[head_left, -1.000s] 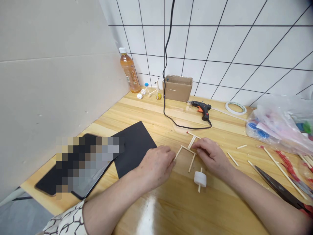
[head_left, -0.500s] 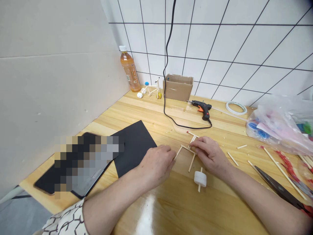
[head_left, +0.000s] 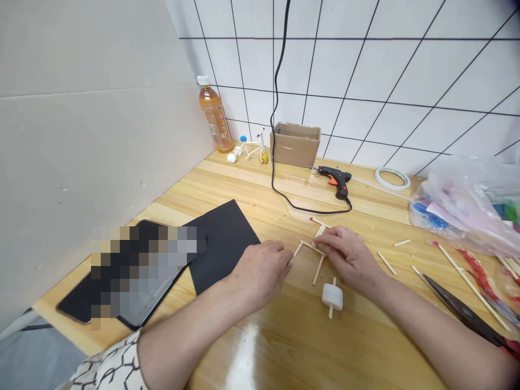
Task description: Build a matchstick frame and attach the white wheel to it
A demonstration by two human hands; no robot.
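A small frame of thin wooden sticks [head_left: 312,247] lies on the table between my hands, with one red-tipped crosspiece at its far end. My left hand [head_left: 264,268] is closed at the end of the frame's left stick; its fingertips are partly hidden behind the hand. Thumb and forefinger of my right hand [head_left: 348,252] pinch the frame near its middle joint. Just below lies a pair of white bottle caps [head_left: 332,297], pressed together with a short stick through them.
Behind stand a hot glue gun [head_left: 335,179] with its cord, a cardboard box [head_left: 296,146], a stick tricycle model [head_left: 249,149] and a drink bottle [head_left: 217,122]. Scissors [head_left: 463,311], loose sticks and a plastic bag [head_left: 459,206] lie right; black card [head_left: 221,244] and phones left.
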